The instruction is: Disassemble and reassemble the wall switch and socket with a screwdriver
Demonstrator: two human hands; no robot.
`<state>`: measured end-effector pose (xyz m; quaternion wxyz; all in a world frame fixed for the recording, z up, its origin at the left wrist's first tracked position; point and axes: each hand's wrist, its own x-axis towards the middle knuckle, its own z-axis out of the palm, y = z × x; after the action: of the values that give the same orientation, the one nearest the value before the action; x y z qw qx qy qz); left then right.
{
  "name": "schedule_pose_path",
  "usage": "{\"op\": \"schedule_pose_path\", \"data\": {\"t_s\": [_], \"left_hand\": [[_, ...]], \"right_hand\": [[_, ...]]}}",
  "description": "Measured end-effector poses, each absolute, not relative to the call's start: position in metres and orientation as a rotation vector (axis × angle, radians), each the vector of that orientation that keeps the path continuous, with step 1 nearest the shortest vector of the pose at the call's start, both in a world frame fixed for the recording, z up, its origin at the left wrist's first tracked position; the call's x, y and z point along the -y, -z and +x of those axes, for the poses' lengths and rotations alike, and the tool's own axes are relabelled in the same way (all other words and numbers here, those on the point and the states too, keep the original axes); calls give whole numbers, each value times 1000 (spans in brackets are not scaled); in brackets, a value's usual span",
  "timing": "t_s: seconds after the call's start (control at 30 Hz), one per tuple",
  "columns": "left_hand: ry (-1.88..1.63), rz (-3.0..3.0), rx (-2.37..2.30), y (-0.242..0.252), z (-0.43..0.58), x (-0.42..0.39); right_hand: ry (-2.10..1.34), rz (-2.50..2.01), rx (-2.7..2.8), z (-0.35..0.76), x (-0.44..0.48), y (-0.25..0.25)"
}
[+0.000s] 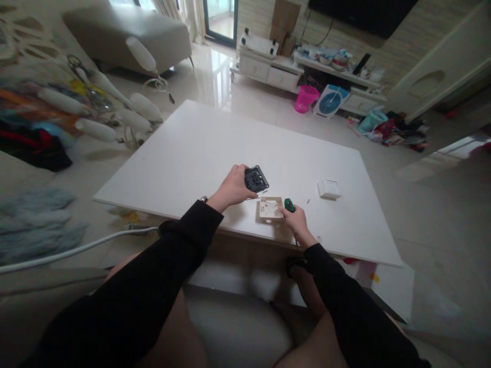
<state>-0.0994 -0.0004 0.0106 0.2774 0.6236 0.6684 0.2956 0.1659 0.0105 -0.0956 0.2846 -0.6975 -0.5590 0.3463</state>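
My left hand [232, 188] is closed on a dark square socket panel [257, 179], whose moulded inner side faces up. It is held just above the table, beyond a cream square mounting box [270, 208]. This open box lies near the front edge, its hollow side up. My right hand [296, 221] is wrapped round a screwdriver with a green handle [289, 205]; its thin shaft points back toward me. Fingers of that hand are at the box's right side; whether they grip it too I cannot tell. Small screws [308, 201] lie on the tabletop nearby.
A white socket unit [329, 189] stands on the right of the white table [230, 138]. White lamp arms [141, 106] are close to the table's left side. Farther off are a pink basket [306, 98], a blue fan [330, 101] and a TV cabinet [282, 76].
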Motion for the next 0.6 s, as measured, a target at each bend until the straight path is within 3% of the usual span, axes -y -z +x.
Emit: {"op": "schedule_pose_path", "data": {"t_s": [0.3, 0.6], "left_hand": [[-711, 1789, -1775, -3, -96, 1], [-403, 1970, -1642, 7, -90, 8]], "right_hand": [[-766, -1934, 1835, 144, 5, 96], [-738, -1819, 1792, 143, 5, 82]]}}
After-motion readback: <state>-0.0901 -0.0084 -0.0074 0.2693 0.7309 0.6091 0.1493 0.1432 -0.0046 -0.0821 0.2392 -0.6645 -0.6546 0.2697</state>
